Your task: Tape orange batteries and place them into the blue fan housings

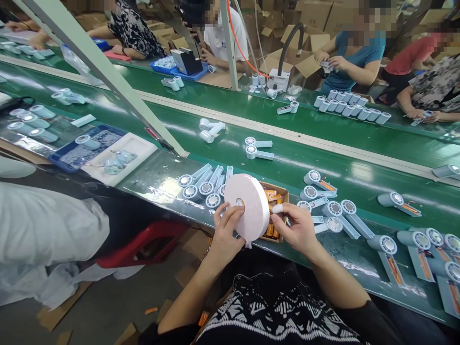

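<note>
A large roll of white tape (pixel 251 206) is held upright in front of me, partly covering a cardboard box. My left hand (pixel 228 227) grips it from the near side, fingers at its core and thumb low by the rim. At the roll's right edge, my right hand (pixel 296 225) has its thumb and index finger pinched together, with a white wrap on the index fingertip. Whatever lies between those fingertips is too small to make out. Orange cylindrical batteries (pixel 273 230) fill the cardboard box (pixel 283 192) behind. Light-blue handheld fan bodies (pixel 206 188) lie left of the roll.
More fan bodies (pixel 334 208), several with orange batteries in their handles, spread along the bench to the right. A green conveyor belt (pixel 161 115) runs beyond. A slanted metal post (pixel 118 91), blue tray (pixel 66 160) and white tray (pixel 143 146) stand left. Co-workers sit opposite and left.
</note>
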A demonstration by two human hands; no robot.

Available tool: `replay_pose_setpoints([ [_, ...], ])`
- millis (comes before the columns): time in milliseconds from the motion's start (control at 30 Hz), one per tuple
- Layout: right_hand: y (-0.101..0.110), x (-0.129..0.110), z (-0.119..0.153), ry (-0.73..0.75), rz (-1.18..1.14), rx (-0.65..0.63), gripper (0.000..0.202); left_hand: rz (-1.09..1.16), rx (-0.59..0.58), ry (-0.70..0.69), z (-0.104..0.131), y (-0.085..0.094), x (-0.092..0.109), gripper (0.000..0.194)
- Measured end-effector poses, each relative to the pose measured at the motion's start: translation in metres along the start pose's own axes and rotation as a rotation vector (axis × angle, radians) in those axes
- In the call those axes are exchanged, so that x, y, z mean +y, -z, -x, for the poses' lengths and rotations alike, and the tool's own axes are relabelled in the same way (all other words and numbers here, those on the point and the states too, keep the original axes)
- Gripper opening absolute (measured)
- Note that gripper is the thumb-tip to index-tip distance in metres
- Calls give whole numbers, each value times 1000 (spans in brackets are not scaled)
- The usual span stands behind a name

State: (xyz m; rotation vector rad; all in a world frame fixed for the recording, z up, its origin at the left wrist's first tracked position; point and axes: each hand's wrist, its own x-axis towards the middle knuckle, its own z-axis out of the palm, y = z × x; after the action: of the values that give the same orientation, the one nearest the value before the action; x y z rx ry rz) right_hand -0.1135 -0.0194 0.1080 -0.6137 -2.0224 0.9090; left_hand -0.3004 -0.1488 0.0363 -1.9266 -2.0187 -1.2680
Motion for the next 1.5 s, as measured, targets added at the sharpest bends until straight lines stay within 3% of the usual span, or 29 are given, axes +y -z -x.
replay_pose_setpoints([
  [433,0,5,2,-16,80,9,19,-41,-37,-13,-2,-1,5,67],
  [600,-4,5,11,200,229,109,16,46,-93,94,3,-4,5,65],
  [667,-3,2,14,325,225,70,16,64,-85,176,3,-3,1,69],
  [733,-2,0,15,361,197,-8,15,36,-42,200,2,-1,-3,71],
  [900,5,4,5,40,83,-9,10,-36,6,77,-3,1,1,68],
  [967,7,6,2,-17,0,5,7,-50,-9,48,-3,-1,5,70],
  [1167,8,1,2,-45,-50,2,13,-53,-23,30,-2,-2,8,75],
  [1367,6,1,3,-69,19,-13,18,-115,-3,4,-4,-1,11,68],
  [1500,4,5,5,20,170,22,19,-118,-4,-18,-6,-1,15,67],
])
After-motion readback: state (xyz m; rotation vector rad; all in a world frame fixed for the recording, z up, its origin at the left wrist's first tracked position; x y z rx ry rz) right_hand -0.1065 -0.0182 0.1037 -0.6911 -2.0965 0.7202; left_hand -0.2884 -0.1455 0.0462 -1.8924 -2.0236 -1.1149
